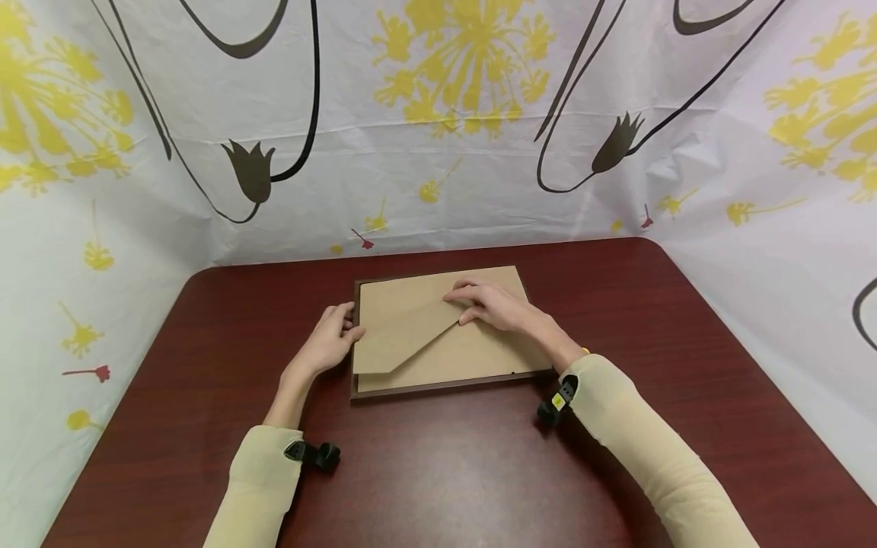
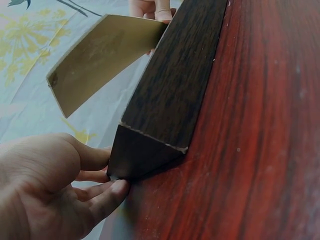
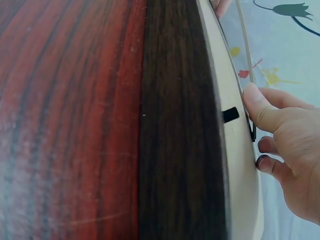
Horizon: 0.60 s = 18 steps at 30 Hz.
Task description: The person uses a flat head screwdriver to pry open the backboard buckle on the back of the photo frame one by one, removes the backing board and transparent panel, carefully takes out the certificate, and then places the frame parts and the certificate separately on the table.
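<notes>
A picture frame [image 1: 445, 387] with dark wood-grain edges lies on the table, its tan backing board [image 1: 496, 350] facing up. From that board a tan easel stand flap [image 1: 400, 335] slants upward; its angled free end [image 2: 87, 70] stands clear of the frame in the left wrist view. My left hand [image 1: 325, 342] grips the frame's left edge, thumb and fingertips on either side of it near a corner. My right hand [image 1: 496, 306] pinches the flap near its hinged end. In the right wrist view, the right thumb [image 3: 260, 107] lies against the flap's thin edge, near a small black hinge.
The dark red wooden table [image 1: 438, 464] extends around the frame. A white cloth [image 1: 438, 190] with yellow and grey flower prints hangs behind the table and along both sides. Small black devices are strapped to both wrists.
</notes>
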{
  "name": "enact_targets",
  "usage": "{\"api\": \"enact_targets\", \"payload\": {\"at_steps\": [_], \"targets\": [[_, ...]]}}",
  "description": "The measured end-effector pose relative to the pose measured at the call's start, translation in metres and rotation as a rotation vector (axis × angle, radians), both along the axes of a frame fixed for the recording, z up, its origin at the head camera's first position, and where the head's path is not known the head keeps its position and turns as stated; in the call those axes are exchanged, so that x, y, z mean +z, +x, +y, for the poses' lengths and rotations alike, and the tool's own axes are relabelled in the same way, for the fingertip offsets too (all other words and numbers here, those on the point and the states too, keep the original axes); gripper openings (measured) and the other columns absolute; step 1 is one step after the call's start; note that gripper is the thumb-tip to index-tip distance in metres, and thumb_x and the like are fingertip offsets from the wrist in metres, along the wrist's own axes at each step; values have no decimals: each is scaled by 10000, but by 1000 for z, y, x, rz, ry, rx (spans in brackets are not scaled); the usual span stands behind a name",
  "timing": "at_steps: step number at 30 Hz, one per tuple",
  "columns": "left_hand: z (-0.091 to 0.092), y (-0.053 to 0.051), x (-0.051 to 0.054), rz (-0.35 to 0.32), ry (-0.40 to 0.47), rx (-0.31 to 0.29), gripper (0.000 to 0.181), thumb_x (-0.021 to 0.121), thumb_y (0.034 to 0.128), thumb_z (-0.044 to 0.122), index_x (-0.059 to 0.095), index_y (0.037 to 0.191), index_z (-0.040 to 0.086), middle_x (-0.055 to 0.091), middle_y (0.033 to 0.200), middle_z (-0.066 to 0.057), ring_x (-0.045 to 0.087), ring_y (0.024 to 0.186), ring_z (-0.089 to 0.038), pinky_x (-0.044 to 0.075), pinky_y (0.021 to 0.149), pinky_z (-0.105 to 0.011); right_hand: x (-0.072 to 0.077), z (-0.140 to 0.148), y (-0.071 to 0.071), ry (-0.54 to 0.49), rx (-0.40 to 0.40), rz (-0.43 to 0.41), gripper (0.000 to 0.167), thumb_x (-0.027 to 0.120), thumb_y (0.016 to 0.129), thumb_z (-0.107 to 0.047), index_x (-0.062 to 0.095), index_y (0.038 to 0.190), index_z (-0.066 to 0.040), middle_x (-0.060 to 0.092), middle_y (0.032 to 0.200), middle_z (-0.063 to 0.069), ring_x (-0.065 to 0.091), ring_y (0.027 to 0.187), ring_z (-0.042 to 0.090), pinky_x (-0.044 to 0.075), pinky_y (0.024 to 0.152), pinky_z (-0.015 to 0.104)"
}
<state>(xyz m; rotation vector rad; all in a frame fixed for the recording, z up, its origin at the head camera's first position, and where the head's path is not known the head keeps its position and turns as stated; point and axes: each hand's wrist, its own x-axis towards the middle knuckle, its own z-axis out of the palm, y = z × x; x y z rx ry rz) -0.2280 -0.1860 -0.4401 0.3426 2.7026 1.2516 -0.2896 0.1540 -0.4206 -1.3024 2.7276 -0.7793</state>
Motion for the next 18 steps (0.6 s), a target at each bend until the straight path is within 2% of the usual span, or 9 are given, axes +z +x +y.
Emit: {"api": "enact_targets", "payload": {"at_steps": [8,18], "targets": [[1,-1,1,-12,8,11,588,546,1048,109,278,1516,-126,371,1402,-321,470,1234,-412,432,1016,-518,7,5,-4,2,34,37,437,758,894,-182,678,1305,-60,598,1275,141,581,1146,257,462,970,425],[2,0,2,-42,8,12,587,520,1059,113,254,1531,-115,335,1445,-316,448,1267,-417,425,1027,-527,0,21,-2,-1,14,29,432,763,891,-167,682,1299,-50,599,1280,139,575,1161,254,457,976,426]]}}
